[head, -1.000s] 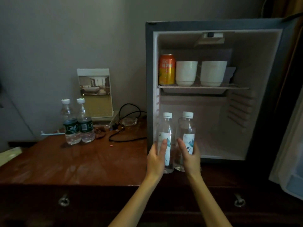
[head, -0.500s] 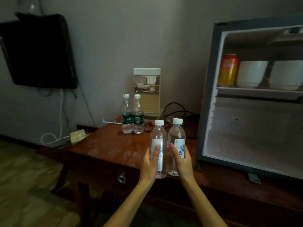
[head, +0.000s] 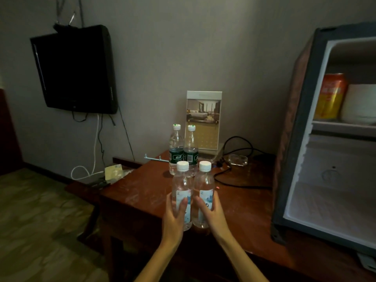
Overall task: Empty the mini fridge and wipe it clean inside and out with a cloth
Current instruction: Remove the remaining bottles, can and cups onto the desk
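Observation:
Two clear water bottles with white caps and white-blue labels stand side by side over the wooden desk [head: 244,210]. My left hand [head: 175,214] grips the left bottle [head: 181,186] and my right hand [head: 211,210] grips the right bottle [head: 204,184]. Their bases are at the desk surface near its front. The open mini fridge [head: 289,139] stands at the right. On its upper shelf are an orange can [head: 330,96] and a white cup [head: 359,102]. Its lower compartment looks bare.
Two green-labelled water bottles [head: 184,151] stand behind the held ones, in front of an upright photo card [head: 203,121]. Black cables [head: 238,157] and a small glass dish [head: 238,159] lie by the fridge. A television [head: 75,70] hangs on the left wall.
Both bottles came out of the fridge's lower compartment and moved left over the desk, toward the green-labelled pair. My view has turned left with them.

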Demonstrator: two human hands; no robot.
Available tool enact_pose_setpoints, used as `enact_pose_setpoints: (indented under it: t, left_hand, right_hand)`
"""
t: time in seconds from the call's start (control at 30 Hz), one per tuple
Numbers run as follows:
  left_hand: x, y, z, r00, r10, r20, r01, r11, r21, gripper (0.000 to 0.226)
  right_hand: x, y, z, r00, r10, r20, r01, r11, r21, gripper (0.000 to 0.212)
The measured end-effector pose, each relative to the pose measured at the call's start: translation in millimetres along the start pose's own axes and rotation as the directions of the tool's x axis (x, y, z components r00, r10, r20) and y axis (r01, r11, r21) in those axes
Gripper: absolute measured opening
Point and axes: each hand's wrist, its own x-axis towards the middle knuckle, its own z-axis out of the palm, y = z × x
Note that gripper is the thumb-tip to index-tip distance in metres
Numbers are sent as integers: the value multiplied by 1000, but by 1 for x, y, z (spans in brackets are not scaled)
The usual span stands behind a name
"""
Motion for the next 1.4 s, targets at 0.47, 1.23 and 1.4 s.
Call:
enact_pose_setpoints:
  t: [0.47, 1.23, 1.4]
  left_hand:
    - [7, -19, -20, 985, 122, 120, -149, 955, 258, 71]
    - [112, -38, -27, 998, -56, 32, 32, 862, 506, 50]
    - [138, -43, -24, 999, -1, -46, 28, 807, 589, 65]
  right_hand:
    - [3, 30, -20, 1000, -15, 19, 21, 902, -431, 68]
    - [91, 59, 24, 986, 61, -153, -136, 826, -547, 53]
    - [122, 66, 31, 977, -2, -215, -142, 746, -651, 59]
